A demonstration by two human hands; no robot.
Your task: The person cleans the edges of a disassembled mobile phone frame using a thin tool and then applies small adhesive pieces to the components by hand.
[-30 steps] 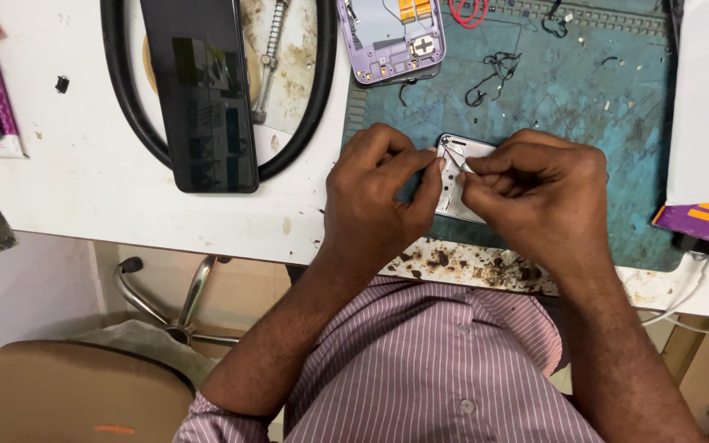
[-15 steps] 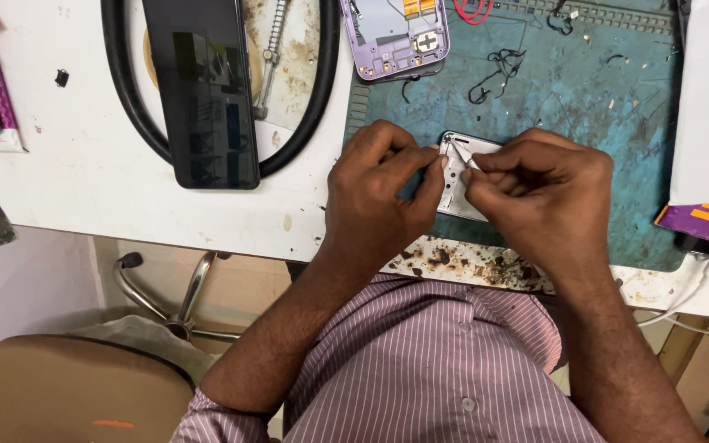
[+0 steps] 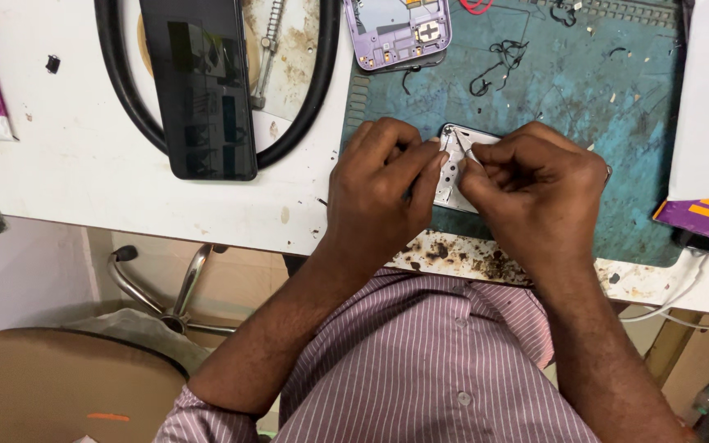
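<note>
Small white phone part (image 3: 450, 174) on the mat, pinched between left hand (image 3: 379, 184) and right hand (image 3: 535, 184).

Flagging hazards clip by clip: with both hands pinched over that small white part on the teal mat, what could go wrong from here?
1. The left hand and right hand cover most of the small white perforated part; a slip of the thin pointed tool could scratch it or prick a finger.
2. The stained teal work mat is strewn with black wire scraps and grit, so anything tiny that drops may be lost.
3. The dark slab phone lies close to the left elbow's sweep and might get knocked.
</note>
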